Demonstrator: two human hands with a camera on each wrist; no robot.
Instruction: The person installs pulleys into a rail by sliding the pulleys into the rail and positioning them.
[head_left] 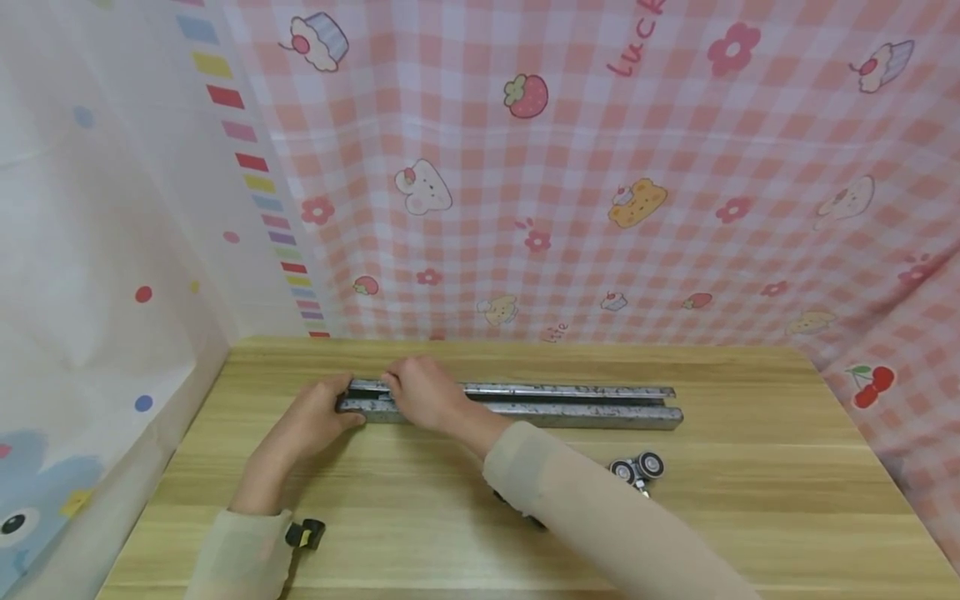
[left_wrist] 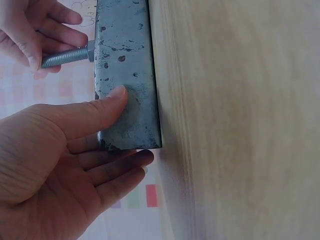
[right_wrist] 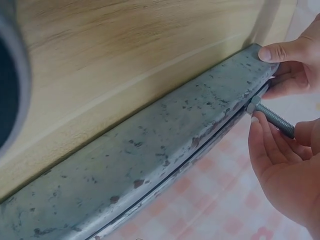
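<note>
A long grey steel channel rail point(head_left: 585, 417), slotted along its top and speckled with dark marks, lies across the table. My left hand point(head_left: 311, 414) grips its left end, thumb on the near side and fingers round the far side. Just right of it, my right hand point(head_left: 427, 396) pinches the threaded shank of a bolt point(right_wrist: 275, 120). In the left wrist view the bolt point(left_wrist: 65, 57) sticks straight out of the rail's slot, its nut or hex head against the slot. What lies inside the rail is hidden.
On the wooden table point(head_left: 750, 483), a roller trolley point(head_left: 636, 471) with small wheels lies in front of the rail's right part, partly behind my right sleeve. A checked pink curtain point(head_left: 480, 150) hangs along the back edge, and a white one point(head_left: 112, 208) hangs at the left.
</note>
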